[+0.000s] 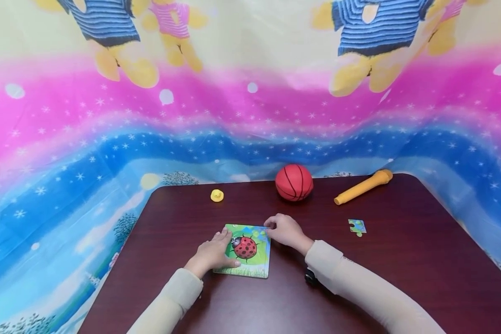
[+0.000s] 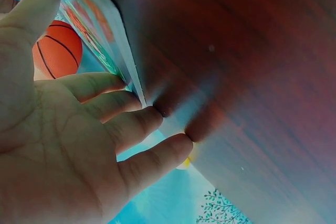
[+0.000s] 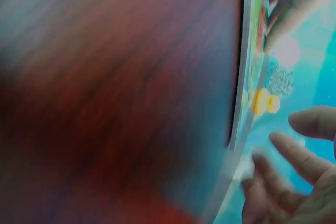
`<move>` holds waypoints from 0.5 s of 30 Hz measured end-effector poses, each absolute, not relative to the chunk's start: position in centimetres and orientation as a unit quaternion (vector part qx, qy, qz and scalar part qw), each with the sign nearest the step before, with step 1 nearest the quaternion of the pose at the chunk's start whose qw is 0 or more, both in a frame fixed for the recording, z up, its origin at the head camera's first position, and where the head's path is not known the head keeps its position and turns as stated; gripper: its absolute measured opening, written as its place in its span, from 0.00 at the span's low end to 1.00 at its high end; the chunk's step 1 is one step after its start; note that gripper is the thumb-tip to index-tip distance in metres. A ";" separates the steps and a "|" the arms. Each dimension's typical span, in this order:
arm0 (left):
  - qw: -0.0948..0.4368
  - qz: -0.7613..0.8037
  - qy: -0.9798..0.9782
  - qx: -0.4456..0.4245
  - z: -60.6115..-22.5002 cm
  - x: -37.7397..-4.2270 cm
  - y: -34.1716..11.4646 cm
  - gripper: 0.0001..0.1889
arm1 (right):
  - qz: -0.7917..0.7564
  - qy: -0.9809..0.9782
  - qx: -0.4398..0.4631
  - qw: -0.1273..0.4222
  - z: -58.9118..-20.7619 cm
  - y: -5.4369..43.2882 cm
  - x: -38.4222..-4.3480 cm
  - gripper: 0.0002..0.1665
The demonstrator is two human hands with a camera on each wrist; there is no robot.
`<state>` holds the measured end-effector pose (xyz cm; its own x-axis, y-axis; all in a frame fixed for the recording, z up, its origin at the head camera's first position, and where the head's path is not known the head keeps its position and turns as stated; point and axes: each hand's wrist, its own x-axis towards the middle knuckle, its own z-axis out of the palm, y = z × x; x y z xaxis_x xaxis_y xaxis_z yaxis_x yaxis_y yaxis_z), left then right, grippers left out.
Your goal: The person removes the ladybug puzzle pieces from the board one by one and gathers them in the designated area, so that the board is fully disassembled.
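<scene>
A square ladybug puzzle board [image 1: 250,268] lies on the dark wooden table, a red spotted ladybug in its middle. My left hand [image 1: 212,253] rests along the board's left side, fingers near its far left corner and thumb over the lower part. In the left wrist view the fingers [image 2: 142,124] are nearly straight along the board's edge. My right hand [image 1: 287,230] is at the far right corner, fingertips right by the edge. The right wrist view shows its thumb and fingers [image 3: 299,156] apart with nothing between them. One loose puzzle piece [image 1: 358,226] lies to the right.
Toward the back of the table [image 1: 171,222] are a small yellow rubber duck [image 1: 217,195], a red toy basketball [image 1: 294,183] and a yellow toy microphone [image 1: 362,187]. A printed cloth backdrop [image 1: 234,102] hangs behind and around the table.
</scene>
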<state>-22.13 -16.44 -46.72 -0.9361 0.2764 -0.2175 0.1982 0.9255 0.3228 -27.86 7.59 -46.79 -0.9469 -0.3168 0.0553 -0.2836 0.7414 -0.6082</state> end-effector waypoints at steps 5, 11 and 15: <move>0.130 0.145 0.973 0.122 -46.6 -22.5 -16.3 0.51 | -0.265 0.950 -0.162 -0.006 -47.3 6.5 -28.3 0.16; 0.132 0.153 0.972 0.121 -46.8 -22.2 -16.0 0.51 | -0.265 0.948 -0.177 0.023 -47.9 5.9 -28.3 0.18; 0.128 0.151 0.974 0.114 -46.8 -21.9 -16.2 0.51 | -0.269 0.942 -0.198 0.040 -48.1 5.2 -28.3 0.19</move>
